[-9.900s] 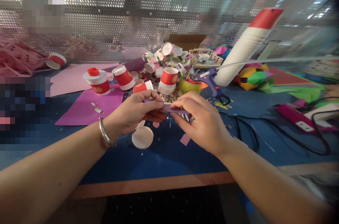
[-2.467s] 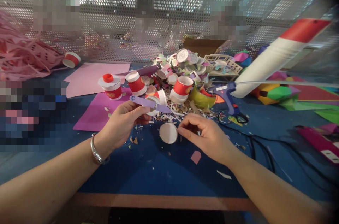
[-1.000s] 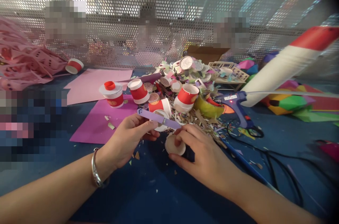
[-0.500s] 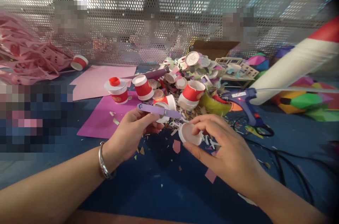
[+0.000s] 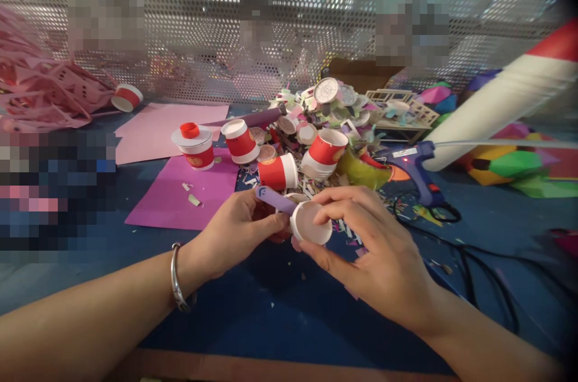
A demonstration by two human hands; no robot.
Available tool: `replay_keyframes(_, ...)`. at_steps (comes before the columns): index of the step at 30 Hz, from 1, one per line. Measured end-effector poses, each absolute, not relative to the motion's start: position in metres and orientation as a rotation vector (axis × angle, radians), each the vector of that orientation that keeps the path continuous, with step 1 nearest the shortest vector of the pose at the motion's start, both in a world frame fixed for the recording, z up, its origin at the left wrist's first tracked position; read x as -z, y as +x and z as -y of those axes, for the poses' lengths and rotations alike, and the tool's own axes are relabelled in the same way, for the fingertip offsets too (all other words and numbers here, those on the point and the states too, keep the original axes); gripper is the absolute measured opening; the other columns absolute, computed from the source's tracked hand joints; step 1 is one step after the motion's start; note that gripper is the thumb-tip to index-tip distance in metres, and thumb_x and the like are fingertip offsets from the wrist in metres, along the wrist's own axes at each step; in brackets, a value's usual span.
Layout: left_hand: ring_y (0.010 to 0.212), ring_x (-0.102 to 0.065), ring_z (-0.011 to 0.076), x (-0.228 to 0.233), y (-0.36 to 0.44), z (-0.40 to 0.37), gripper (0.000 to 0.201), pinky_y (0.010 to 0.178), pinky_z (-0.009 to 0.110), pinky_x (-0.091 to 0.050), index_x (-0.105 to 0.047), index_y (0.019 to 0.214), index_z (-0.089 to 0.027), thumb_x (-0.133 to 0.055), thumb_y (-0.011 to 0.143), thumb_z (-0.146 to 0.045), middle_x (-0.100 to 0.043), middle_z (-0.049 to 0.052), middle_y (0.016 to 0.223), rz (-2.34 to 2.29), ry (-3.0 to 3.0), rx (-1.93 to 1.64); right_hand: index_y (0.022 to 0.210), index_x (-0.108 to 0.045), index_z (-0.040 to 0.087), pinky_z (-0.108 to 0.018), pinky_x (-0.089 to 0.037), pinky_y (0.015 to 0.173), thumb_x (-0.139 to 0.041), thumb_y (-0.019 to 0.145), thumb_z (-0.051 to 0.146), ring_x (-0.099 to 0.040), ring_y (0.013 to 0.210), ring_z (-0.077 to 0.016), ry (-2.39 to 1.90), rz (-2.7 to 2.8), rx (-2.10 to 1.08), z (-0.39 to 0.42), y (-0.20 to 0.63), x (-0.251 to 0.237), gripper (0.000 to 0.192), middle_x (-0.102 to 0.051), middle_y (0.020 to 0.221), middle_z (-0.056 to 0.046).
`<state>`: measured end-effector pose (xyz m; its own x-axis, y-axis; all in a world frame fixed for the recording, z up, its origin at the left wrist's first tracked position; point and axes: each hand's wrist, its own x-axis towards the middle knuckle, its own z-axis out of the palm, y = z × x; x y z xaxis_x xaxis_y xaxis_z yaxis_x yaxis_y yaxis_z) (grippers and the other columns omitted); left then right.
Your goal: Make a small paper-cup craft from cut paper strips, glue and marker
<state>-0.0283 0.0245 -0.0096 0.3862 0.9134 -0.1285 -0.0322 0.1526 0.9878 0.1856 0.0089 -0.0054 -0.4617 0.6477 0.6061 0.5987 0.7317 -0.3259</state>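
Note:
Pinched in my left hand is a purple paper strip with a small face drawn on its end. Behind the strip, a pale piece is partly hidden by my fingers. My right hand grips a shallow white paper disc with a raised rim by its edge, thumb below and fingers above. The disc overlaps the strip's right end; whether they touch I cannot tell. Just beyond my hands, a red-and-white paper cup lies on its side. Another red-and-white cup stands tilted behind the disc.
A blue glue gun with a black cable lies at right, beside a long white tube. Paper scraps and discs form a pile at the back. Purple paper and a cup with a red top are at left.
My right hand has moved left with the white disc, bringing it up to the purple strip. The strip has tilted, its right end lower, and shifted slightly right with my left hand.

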Motion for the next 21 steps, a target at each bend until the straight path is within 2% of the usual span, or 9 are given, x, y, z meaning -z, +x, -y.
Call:
replay_keyframes(12,0.075,-0.063,0.0131,0.0140,-0.0268,-0.0224,0.012,0.068,0.024,-0.052,-0.070,0.092,-0.011,-0.070,0.087,-0.022,-0.071,0.004,0.084,-0.870,1.291,-0.867,0.101,-0.060,0.020,-0.044,-0.050,0.097,-0.077,0.087,0.021,-0.062,0.110,-0.0238,-0.882,2.193,-0.085,-0.0023,0.1842,0.0063,0.022,-0.064,0.114,-0.010)
replay_keyframes(17,0.075,-0.062,0.0146,0.0165,-0.0292,-0.0216,0.022,0.070,0.027,-0.052,-0.067,0.093,-0.013,-0.076,0.085,-0.031,-0.068,0.003,0.085,-0.832,1.360,-0.794,0.101,-0.060,0.020,-0.044,-0.050,0.097,-0.077,0.087,0.021,-0.062,0.110,-0.0239,-0.893,2.180,-0.118,-0.0026,0.1864,0.0069,0.022,-0.064,0.114,-0.009)
replay_keyframes(21,0.078,-0.064,0.0162,0.0159,-0.0305,-0.0201,0.028,0.073,0.030,-0.053,-0.065,0.104,-0.014,-0.077,0.085,-0.030,-0.068,0.004,0.090,-0.844,1.349,-0.753,0.102,-0.059,0.021,-0.045,-0.050,0.097,-0.074,0.088,0.021,-0.061,0.112,-0.0242,-0.908,2.197,-0.162,-0.0014,0.1880,0.0056,0.021,-0.063,0.116,-0.010)
